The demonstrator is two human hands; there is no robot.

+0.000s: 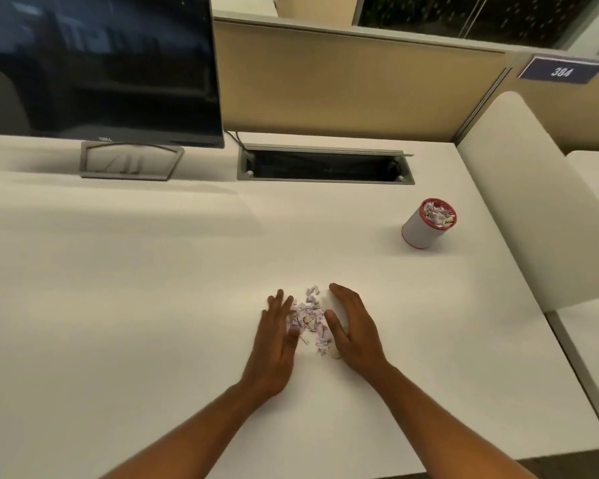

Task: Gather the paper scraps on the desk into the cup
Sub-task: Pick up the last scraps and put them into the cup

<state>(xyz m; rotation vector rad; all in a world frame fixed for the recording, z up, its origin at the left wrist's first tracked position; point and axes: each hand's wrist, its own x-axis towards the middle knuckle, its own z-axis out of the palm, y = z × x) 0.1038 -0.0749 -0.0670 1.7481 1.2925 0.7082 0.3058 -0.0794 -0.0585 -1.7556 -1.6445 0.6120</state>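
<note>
A small heap of pale purple and white paper scraps [311, 318] lies on the white desk [153, 288], near its front middle. My left hand [276, 342] stands on its edge at the heap's left side, fingers straight and touching the scraps. My right hand [351, 328] stands on its edge at the heap's right side, fingers straight, thumb toward the scraps. Neither hand holds anything. The cup [426, 224], white with a red rim and base, stands upright at the right rear of the desk, well away from both hands, with scraps inside up to near its rim.
A dark monitor [97, 67] on a grey stand [130, 160] fills the back left. An open cable hatch [324, 164] is set in the desk behind the heap. A cream divider [519, 202] borders the desk on the right. Beige partition panels rise behind.
</note>
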